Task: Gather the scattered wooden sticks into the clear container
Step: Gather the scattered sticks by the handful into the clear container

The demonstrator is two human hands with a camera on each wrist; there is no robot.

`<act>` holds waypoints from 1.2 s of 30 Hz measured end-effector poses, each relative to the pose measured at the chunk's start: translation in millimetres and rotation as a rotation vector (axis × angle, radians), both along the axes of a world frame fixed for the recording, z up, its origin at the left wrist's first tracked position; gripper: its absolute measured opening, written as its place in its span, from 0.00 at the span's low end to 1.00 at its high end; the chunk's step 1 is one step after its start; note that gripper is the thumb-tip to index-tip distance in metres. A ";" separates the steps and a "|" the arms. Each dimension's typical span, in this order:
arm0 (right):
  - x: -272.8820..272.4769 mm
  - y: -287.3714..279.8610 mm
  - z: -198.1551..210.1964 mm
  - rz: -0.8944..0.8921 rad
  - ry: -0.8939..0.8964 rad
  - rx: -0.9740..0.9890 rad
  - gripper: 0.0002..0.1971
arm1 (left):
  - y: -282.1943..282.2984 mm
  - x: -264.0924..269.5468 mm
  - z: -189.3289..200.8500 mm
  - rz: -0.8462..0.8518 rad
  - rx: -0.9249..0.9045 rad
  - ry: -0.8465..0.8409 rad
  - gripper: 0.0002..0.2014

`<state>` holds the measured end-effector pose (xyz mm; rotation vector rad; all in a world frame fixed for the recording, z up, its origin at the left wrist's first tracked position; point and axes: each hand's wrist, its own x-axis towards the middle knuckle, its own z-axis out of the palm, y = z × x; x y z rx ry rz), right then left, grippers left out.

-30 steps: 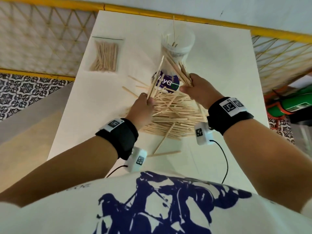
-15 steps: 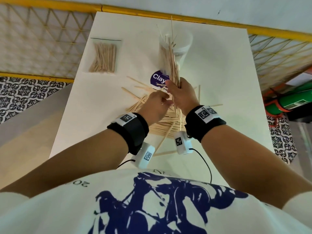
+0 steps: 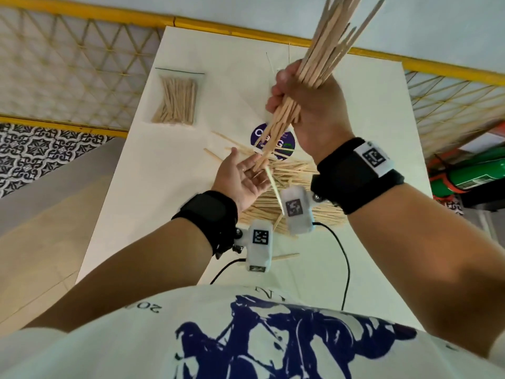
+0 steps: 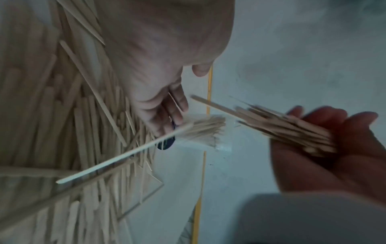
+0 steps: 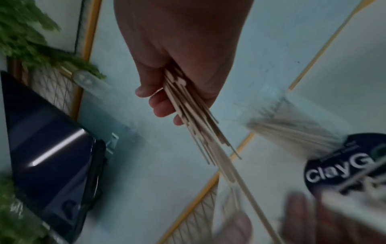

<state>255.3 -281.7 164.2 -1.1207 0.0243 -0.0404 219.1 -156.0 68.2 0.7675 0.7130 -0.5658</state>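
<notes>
My right hand [image 3: 295, 97] grips a thick bundle of wooden sticks [image 3: 325, 47], raised high and slanting up to the right. The right wrist view shows its fingers [image 5: 165, 105] curled round the bundle [image 5: 198, 125]. My left hand [image 3: 246, 170] lies palm up with relaxed fingers under the bundle's lower ends, which touch it. One loose stick [image 3: 274, 187] is in the air beside it. The clear container is mostly hidden behind my right hand; its purple label [image 3: 287, 143] shows. A big pile of sticks [image 3: 295, 172] covers the white table [image 3: 164, 187] below both hands.
A clear bag of sticks [image 3: 176, 101] lies at the table's far left. A single stick [image 3: 285, 256] rests near the front edge. A yellow-railed lattice fence [image 3: 82, 64] borders the table's far side. A green cylinder [image 3: 478, 173] lies off to the right.
My right hand has lifted the bundle up and away from the container. The left hand has let go, turned palm up beneath the stick ends, and a stick has come loose.
</notes>
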 end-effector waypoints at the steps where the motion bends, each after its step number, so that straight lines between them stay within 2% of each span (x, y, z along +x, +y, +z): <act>1: -2.5 4.6 -5.7 0.018 0.013 -0.029 0.09 | -2.5 1.9 4.8 0.012 -0.026 0.011 0.27; 5: -18.7 22.2 -38.4 0.007 0.161 -0.258 0.09 | -8.6 10.2 17.1 0.011 -0.047 0.035 0.21; 7: -20.8 27.9 -43.8 -0.030 0.173 -0.319 0.07 | -6.8 10.9 17.8 -0.001 -0.019 0.041 0.19; 11: -14.2 27.7 -36.4 -0.058 0.126 -0.264 0.04 | 1.4 9.9 13.9 0.018 -0.020 0.118 0.20; 14: -12.3 23.4 -39.1 -0.028 0.147 -0.244 0.10 | 1.4 13.5 11.7 0.018 -0.035 0.125 0.16; 17: -16.9 25.1 -49.8 -0.011 0.196 -0.355 0.13 | -8.1 16.6 16.2 -0.072 -0.046 0.071 0.13; 20: -3.4 22.6 -44.3 -0.033 0.206 -0.465 0.07 | -14.4 22.6 17.6 -0.141 -0.040 0.048 0.16; 23: 39.1 2.8 -14.3 -0.203 0.080 -0.455 0.06 | -8.4 35.6 7.8 -0.159 -0.036 0.031 0.19; 26: 80.5 -24.8 31.8 -0.389 -0.129 -0.433 0.06 | 0.6 49.6 -5.5 -0.149 -0.022 0.001 0.18; 28: 102.6 -38.6 47.0 -0.466 -0.202 -0.466 0.07 | 4.7 57.9 -10.8 -0.152 0.004 -0.030 0.16; 30: 122.4 -46.9 33.7 -0.472 -0.125 -0.551 0.08 | 8.7 65.2 -16.7 -0.168 0.066 -0.074 0.15; 33: 135.8 -57.0 -15.6 -0.362 0.122 -0.710 0.12 | 17.5 71.3 -21.2 -0.204 0.236 -0.205 0.10; 36: 133.9 -62.7 -42.9 -0.319 0.127 -0.913 0.14 | 28.5 77.5 -25.3 -0.321 0.550 -0.458 0.07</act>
